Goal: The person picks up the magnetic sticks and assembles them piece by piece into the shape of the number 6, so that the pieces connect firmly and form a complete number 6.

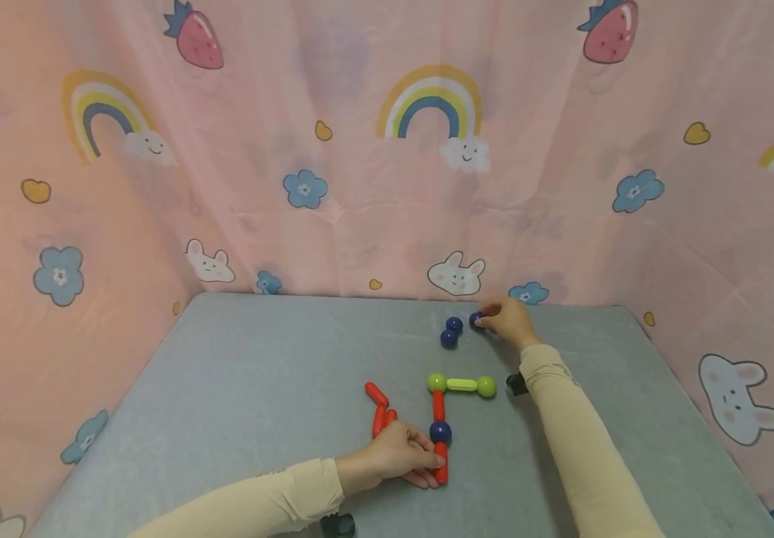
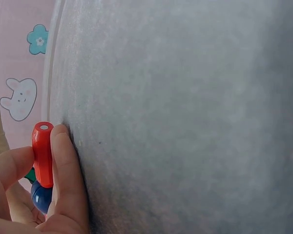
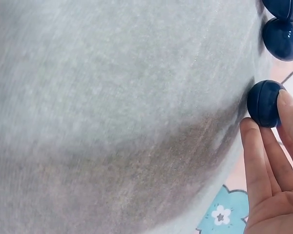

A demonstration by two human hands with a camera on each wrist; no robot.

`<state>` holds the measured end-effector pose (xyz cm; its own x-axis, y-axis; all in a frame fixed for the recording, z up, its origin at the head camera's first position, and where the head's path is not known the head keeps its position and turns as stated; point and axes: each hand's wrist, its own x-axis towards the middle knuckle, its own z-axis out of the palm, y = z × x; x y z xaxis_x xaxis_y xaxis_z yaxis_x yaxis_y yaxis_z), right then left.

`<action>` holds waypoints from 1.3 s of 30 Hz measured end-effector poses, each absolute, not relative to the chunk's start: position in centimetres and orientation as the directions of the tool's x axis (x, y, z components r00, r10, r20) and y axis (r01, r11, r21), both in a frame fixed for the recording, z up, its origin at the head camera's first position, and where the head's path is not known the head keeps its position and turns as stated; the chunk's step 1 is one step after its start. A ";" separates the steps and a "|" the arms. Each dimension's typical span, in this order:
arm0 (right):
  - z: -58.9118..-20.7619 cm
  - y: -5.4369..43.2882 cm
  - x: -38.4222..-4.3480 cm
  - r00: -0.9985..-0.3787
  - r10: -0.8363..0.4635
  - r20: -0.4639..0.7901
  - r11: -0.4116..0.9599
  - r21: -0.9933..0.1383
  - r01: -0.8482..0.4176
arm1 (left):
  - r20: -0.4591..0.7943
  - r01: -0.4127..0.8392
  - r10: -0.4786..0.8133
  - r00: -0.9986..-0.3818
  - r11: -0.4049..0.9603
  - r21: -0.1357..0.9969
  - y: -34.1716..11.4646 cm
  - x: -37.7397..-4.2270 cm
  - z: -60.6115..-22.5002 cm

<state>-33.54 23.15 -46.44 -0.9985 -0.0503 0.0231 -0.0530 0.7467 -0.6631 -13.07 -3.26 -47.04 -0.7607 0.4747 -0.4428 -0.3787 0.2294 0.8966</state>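
One glossy, seamed navy ball (image 3: 262, 103) is pinched by the right grip (image 1: 512, 323), one faceted red rod (image 2: 42, 158) by the left grip (image 1: 397, 453).

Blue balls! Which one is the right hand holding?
The rightmost blue ball, at the back: the right hand pinches it. Two blue balls sit untouched beside it; the fourth joins two red sticks.

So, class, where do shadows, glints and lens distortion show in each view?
Head view: a soft shadow falls on the table beside the right sleeve; left wrist view: the table's far edge looks bowed, and the blue ball carries a small glint; right wrist view: a broad brownish shadow crosses the table, its edge curves, and an unheld ball shows a glint.
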 end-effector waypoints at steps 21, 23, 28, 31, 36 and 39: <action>-45.4 25.5 -30.9 -0.993 -0.104 0.054 0.649 -0.753 -0.109 | -0.457 -0.380 0.461 -0.761 0.254 0.889 -3.2 -13.2 -47.3; -45.2 25.6 -30.0 -0.993 -0.105 0.053 0.642 -0.759 -0.109 | -0.458 -0.382 0.463 -0.759 0.253 0.889 -3.2 -13.2 -47.3; -44.4 25.2 -27.3 -0.991 -0.128 0.037 0.643 -0.758 -0.112 | -0.457 -0.381 0.463 -0.759 0.253 0.889 -3.2 -13.2 -47.1; -43.9 24.7 -25.3 -0.990 -0.139 0.024 0.637 -0.764 -0.108 | -0.461 -0.382 0.459 -0.759 0.259 0.887 -3.1 -13.3 -46.9; -43.6 23.7 -21.7 -0.988 -0.152 -0.021 0.618 -0.782 -0.078 | -0.466 -0.384 0.452 -0.761 0.266 0.884 -2.9 -13.5 -46.8; -43.9 23.0 -19.6 -0.984 -0.173 -0.044 0.578 -0.813 -0.065 | -0.470 -0.386 0.439 -0.766 0.271 0.882 -2.9 -13.7 -46.6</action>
